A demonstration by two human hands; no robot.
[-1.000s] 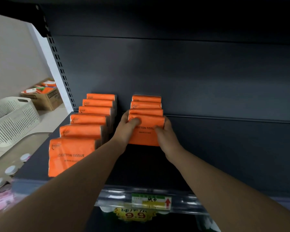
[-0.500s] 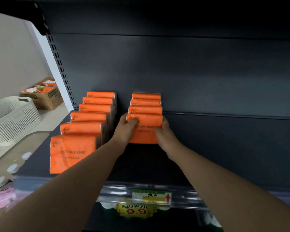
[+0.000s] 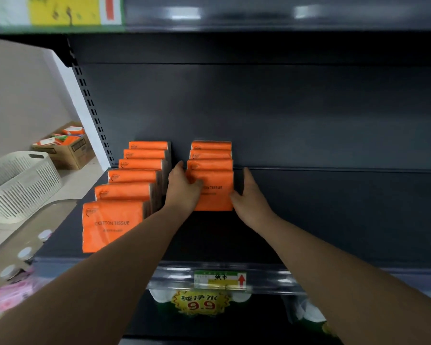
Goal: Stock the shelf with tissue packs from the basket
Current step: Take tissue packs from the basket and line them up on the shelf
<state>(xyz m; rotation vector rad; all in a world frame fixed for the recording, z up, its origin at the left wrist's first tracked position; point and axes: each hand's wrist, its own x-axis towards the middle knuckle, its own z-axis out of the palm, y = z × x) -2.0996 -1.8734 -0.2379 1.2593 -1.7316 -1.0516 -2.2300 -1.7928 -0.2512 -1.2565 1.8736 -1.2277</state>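
Observation:
Two rows of orange "Cotton Tissue" packs stand upright on the dark shelf [image 3: 309,220]. The left row [image 3: 112,225] has several packs, and the right row is shorter. My left hand [image 3: 182,192] grips the left edge of the right row's front pack [image 3: 215,192], thumb on its face. Beside that pack's right edge is my right hand [image 3: 251,197]. Its fingers are straight and slightly off the pack, and only the thumb touches the lower right corner. The cream slatted basket [image 3: 23,185] sits to the far left, its inside hidden.
A cardboard box [image 3: 70,150] with more packs stands behind the basket. Bare shelf stretches to the right of the right row. A price tag [image 3: 219,280] hangs on the shelf's front lip. Bottle caps [image 3: 25,252] show at lower left, and another shelf runs overhead.
The front pack was pushed back against the right row. My right hand slid off its face to the right side and loosened, while the left hand kept its hold. The view tilted upward.

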